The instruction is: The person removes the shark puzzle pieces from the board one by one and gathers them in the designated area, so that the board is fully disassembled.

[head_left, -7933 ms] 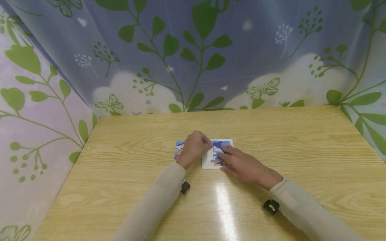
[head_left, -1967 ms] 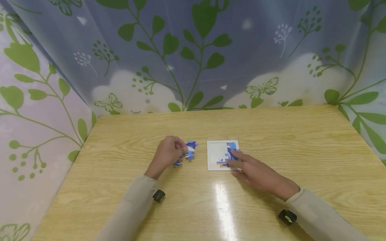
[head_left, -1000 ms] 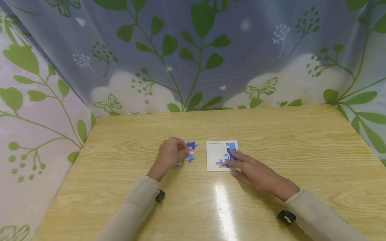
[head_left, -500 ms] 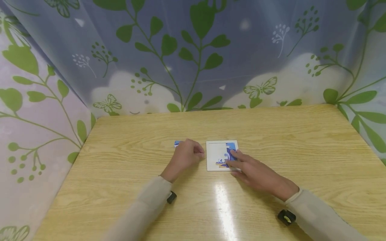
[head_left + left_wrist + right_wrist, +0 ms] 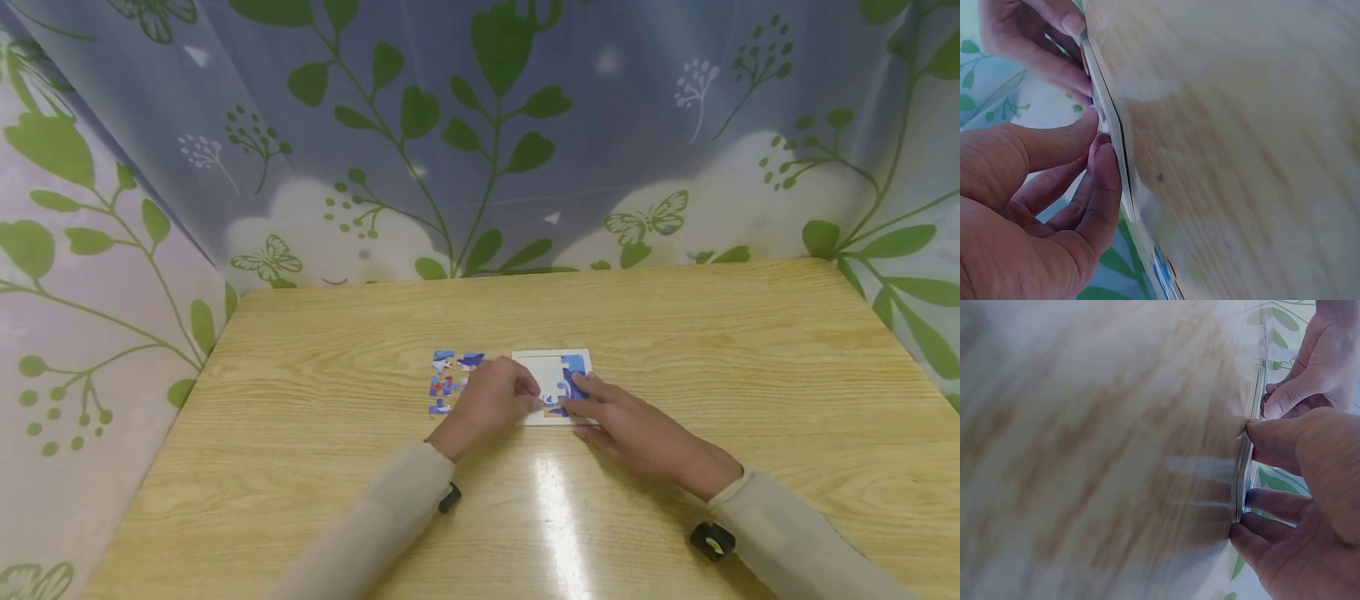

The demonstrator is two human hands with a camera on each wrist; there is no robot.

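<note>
A white square puzzle tray lies on the table, with joined blue pieces along its right side and lower right. My left hand is over the tray's left part; its thumb and fingertips pinch a puzzle piece, mostly hidden by the fingers. In the left wrist view, these fingertips meet just above the tray's surface. My right hand rests on the tray's right side, its fingers stretched over the joined pieces. The right wrist view shows its thumb and fingers touching the tray's edge.
Several loose puzzle pieces lie in rows left of the tray, partly behind my left hand. The wooden table reaches back to a leaf-patterned curtain. Black wrist devices hang by both sleeves.
My left hand has moved right from the loose pieces to over the tray, carrying a puzzle piece. Over the last second my right hand has stayed on the tray's right side.
</note>
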